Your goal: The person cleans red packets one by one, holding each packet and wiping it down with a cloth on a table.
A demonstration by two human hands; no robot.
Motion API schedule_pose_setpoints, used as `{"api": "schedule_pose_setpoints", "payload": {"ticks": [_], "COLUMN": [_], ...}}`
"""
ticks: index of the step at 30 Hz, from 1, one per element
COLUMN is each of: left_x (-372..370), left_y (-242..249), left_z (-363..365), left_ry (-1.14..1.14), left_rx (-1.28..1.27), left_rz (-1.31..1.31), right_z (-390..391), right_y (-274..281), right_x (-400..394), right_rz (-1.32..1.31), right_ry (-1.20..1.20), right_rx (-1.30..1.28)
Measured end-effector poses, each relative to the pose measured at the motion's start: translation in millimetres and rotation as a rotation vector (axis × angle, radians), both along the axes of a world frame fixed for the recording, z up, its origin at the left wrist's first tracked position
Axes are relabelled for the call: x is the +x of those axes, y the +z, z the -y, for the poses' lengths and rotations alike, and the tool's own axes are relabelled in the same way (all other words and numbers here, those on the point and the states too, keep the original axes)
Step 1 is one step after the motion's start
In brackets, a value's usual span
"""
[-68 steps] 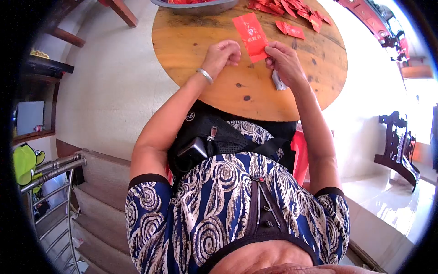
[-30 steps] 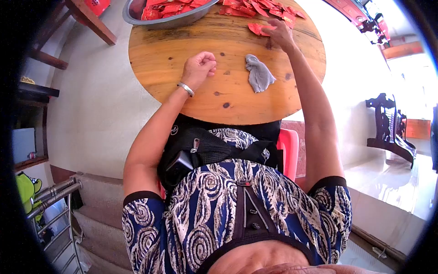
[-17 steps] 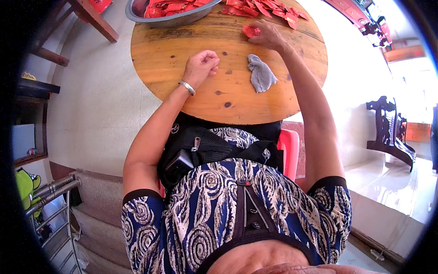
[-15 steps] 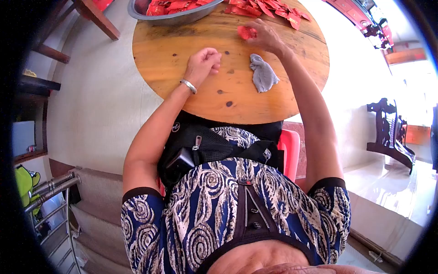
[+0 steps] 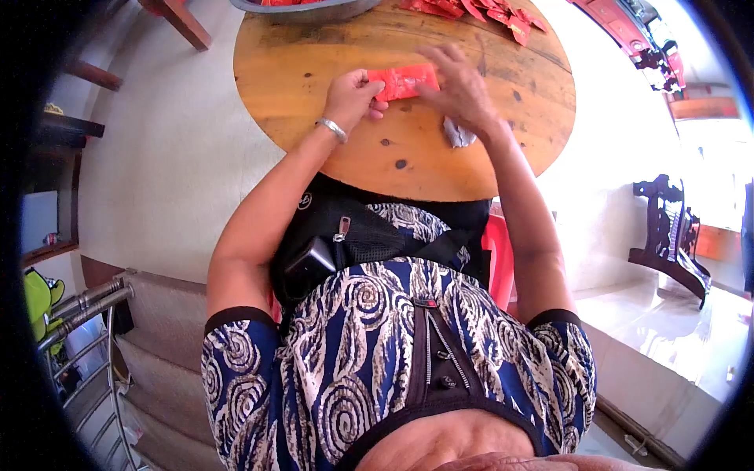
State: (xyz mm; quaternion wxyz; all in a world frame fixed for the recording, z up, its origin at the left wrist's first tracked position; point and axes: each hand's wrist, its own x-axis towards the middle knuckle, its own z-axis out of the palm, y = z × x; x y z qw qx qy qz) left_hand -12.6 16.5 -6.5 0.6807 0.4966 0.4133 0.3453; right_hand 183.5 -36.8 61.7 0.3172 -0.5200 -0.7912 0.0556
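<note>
A shiny, wrinkled red packet (image 5: 402, 83) is stretched flat above the round wooden table (image 5: 298, 71). My left hand (image 5: 351, 97) pinches its left end between thumb and fingers. At the packet's right end is my right hand (image 5: 463, 88), fingers spread and slightly blurred, the thumb close to the packet's edge. Partly hidden beneath my right wrist lies a grey cloth (image 5: 459, 136).
A metal basin (image 5: 322, 14) with red packets stands at the table's far left edge. More red packets (image 5: 510, 17) lie loose at the far right. Stair railing (image 5: 90, 314) is at my left, a dark carved wooden chair (image 5: 667, 243) off to the right.
My right hand has brought a red packet back from the far side of the table, and my left hand now grips its left end. The view has tilted slightly.
</note>
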Motion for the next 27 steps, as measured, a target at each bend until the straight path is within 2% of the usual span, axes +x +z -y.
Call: {"api": "schedule_pose_setpoints", "payload": {"ticks": [2, 6, 9, 15, 17, 18, 20, 22, 24, 26, 27], "left_x": [1, 3, 2, 3, 4, 4, 4, 6, 9, 10, 10], "left_y": [2, 6, 10, 8, 8, 8, 10, 12, 14, 10, 9], "left_z": [0, 2, 4, 2, 2, 3, 4, 7, 9, 10, 10], "left_ry": [0.016, 0.019, -0.004, -0.043, -0.052, -0.061, -0.075, -0.093, -0.083, -0.075, -0.063], "left_rx": [-0.016, -0.010, 0.002, 0.010, 0.007, 0.004, 0.000, -0.003, 0.010, 0.023, 0.037], "left_rz": [-0.029, -0.078, -0.114, -0.169, -0.173, -0.177, -0.182, -0.189, -0.173, -0.175, -0.175], "right_z": [10, 25, 24, 20, 19, 19, 20, 17, 12, 13, 13], "right_y": [-2, -11, -23, -28, -18, -15, -11, -17, -31, -43, -46], "right_x": [25, 38, 39, 36, 24, 15, -6, -21, -30, -39, -41], "right_rz": [0.200, 0.232, 0.137, 0.084, -0.096, -0.099, -0.327, -0.335, -0.201, -0.176, -0.083], "right_ry": [-0.219, -0.294, -0.313, -0.286, -0.298, -0.299, -0.283, -0.260, -0.122, -0.130, -0.119], "right_rx": [-0.046, -0.217, -0.331, -0.166, -0.031, -0.032, -0.006, 0.007, 0.129, 0.097, 0.170]}}
